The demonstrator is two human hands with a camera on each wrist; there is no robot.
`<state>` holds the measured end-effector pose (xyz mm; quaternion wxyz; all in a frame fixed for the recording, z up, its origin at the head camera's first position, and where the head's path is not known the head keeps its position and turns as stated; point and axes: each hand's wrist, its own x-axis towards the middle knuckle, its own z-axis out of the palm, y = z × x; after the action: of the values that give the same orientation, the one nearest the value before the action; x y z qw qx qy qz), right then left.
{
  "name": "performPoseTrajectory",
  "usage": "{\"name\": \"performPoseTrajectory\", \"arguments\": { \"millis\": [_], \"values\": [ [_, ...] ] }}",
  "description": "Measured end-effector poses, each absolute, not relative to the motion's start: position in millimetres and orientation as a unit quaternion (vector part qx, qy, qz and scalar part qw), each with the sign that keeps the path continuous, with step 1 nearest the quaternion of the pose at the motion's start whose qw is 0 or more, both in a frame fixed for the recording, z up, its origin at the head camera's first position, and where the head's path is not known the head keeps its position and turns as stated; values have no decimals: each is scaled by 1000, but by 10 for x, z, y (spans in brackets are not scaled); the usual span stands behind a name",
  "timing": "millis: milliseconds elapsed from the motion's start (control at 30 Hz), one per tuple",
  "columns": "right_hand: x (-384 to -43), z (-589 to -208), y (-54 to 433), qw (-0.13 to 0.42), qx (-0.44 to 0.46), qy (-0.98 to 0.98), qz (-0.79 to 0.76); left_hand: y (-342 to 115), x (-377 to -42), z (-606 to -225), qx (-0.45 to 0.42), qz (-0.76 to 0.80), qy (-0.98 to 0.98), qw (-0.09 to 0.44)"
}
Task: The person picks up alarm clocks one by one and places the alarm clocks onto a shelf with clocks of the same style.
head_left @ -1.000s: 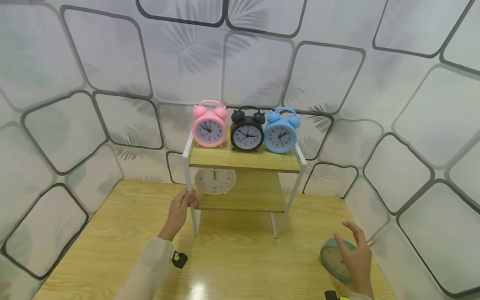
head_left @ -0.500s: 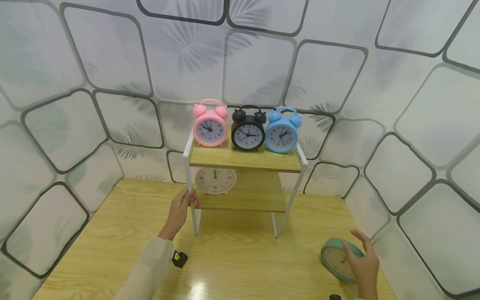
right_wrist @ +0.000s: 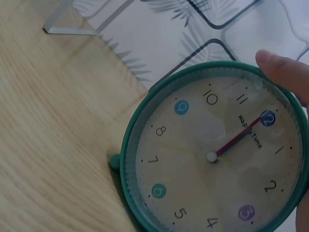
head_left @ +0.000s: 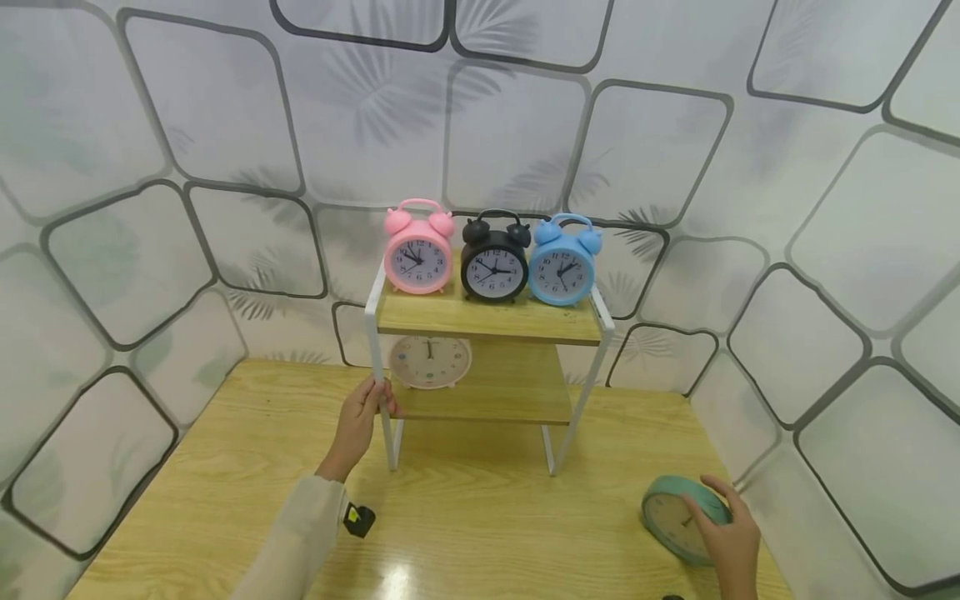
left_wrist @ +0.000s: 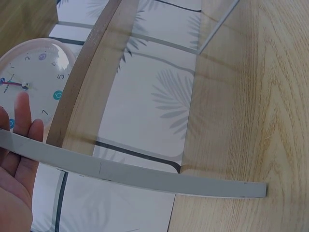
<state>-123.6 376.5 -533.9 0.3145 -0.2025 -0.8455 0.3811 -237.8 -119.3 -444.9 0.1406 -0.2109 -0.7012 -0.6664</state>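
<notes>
My left hand (head_left: 358,417) holds the left white leg (head_left: 387,442) of a small two-tier wooden shelf (head_left: 480,322), its fingers beside the lower board. Close behind those fingers, a pale pink round clock (left_wrist: 41,72) stands on that lower board. At the right of the table, my right hand (head_left: 731,537) grips a green round clock (head_left: 666,525) between thumb and fingers at its rim. The green clock's numbered face (right_wrist: 193,193) fills much of the right wrist view, with one small green foot showing.
On the top board stand a pink twin-bell alarm clock (head_left: 418,262), a black one (head_left: 495,271) and a blue one (head_left: 562,271), side by side. Patterned wall panels (head_left: 517,142) enclose the wooden table (head_left: 480,517) at the back and sides.
My right hand has moved right and down from over the green clock to its right rim, fingers closing on it. My left hand, the shelf and the clocks on it stay in place.
</notes>
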Motion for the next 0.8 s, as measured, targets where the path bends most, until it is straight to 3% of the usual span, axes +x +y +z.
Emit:
{"name": "performPoseTrajectory", "arguments": {
  "millis": [800],
  "values": [
    [-1131,-5506,3808,295,-235,-827,418,-1188,-2362,-4438,-205,-668,-702,139]
  ]
}}
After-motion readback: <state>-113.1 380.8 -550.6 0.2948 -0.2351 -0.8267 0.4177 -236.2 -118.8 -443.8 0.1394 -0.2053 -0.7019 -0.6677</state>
